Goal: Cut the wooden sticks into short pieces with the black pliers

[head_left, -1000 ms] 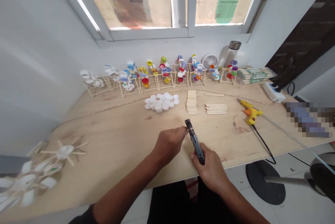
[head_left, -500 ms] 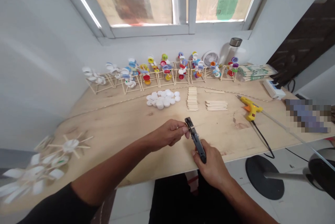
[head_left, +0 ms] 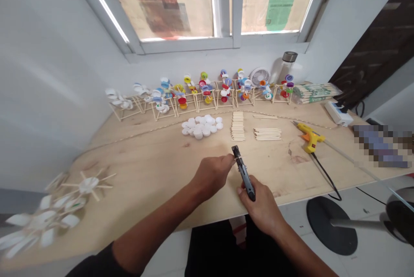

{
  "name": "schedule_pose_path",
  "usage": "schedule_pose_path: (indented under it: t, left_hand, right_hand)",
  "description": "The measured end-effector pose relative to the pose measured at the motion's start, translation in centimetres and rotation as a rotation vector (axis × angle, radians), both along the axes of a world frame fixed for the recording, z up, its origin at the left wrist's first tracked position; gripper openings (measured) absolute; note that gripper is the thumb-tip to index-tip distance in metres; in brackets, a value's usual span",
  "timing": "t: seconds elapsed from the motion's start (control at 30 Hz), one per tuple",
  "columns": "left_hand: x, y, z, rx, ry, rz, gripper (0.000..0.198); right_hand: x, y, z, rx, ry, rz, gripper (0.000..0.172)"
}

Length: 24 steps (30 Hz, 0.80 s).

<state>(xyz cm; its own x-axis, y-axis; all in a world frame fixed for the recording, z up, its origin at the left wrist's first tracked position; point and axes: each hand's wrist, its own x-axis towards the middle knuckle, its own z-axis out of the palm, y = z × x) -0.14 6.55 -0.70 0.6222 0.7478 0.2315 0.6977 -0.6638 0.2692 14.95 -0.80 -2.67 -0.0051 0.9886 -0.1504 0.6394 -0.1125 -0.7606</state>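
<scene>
My right hand (head_left: 261, 206) is wrapped round the grips of a dark hand tool like pliers (head_left: 243, 172), its head pointing away from me above the table. Close against the tool's jaws, my left hand (head_left: 213, 174) is closed in a pinch. A thin pale wooden stick sits between those fingers and the jaws, mostly hidden by the hand. Beyond the hands lie a cluster of white bottle caps (head_left: 202, 127), a stack of short wooden sticks (head_left: 238, 126) and a second stick pile (head_left: 268, 134).
A yellow glue gun (head_left: 309, 137) rests on the right of the wooden table (head_left: 155, 160). Several stick frames with coloured cap wheels (head_left: 207, 91) line the back. White wheel pieces (head_left: 89, 185) lie at left. A small fan (head_left: 259, 77), bottle (head_left: 286, 65) and power strip (head_left: 339, 113) stand behind.
My left hand has turned, its back now facing up, and sits slightly nearer me. The stick shows less beside the jaws. My right hand keeps its grip; the view has tilted a little.
</scene>
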Motion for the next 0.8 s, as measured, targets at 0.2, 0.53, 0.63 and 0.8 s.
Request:
schedule_pose_path:
  t: [0.2,0.53,0.63,0.8]
  left_hand:
    - [-0.7,1.6,2.4,-0.54,-0.249,-0.192,0.032]
    - [-0.5,2.0,1.4,-0.565,-0.302,-0.125,0.031]
    - [-0.8,1.3,0.9,-0.487,-0.276,-0.058,0.029]
    - [-1.6,0.4,-0.6,-0.446,-0.337,0.09,0.029]
  right_hand:
    - [0.4,-0.3,0.3,-0.015,0.012,0.048,0.01]
    - [0.0,0.7,-1.3,0.034,-0.106,-0.026,0.009]
    - [-0.1,0.8,-1.1,0.024,-0.107,-0.015,0.011]
    - [0.6,0.5,-0.3,-0.018,0.128,-0.005,0.014]
